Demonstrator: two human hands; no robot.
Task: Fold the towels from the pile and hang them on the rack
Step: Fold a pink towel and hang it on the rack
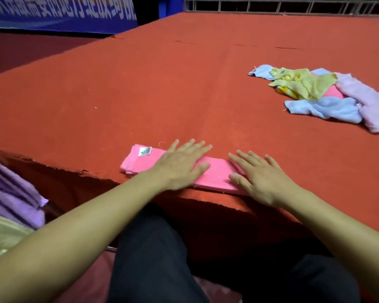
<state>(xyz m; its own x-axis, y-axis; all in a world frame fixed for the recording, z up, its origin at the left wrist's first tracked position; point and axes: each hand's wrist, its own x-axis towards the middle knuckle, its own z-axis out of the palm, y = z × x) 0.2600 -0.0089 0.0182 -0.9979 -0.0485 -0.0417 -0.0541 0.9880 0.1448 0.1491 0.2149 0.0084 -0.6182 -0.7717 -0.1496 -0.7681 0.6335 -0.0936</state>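
A pink towel [214, 174], folded into a long narrow strip, lies along the near edge of the red table [162, 95], a white label showing at its left end. My left hand [182, 164] presses flat on the strip's middle with straight fingers. My right hand [258, 178] lies flat on its right end, hiding that end. A loose pile of towels [328, 97] in blue, yellow, pink and lilac sits at the right of the table, well away from both hands.
Folded purple towels [11, 193] and a yellow-green one [2, 239] hang at the lower left, below the table edge. A metal railing [293, 4] runs behind the table's far edge. A blue banner [59, 14] stands at the back left. My dark-trousered legs are below.
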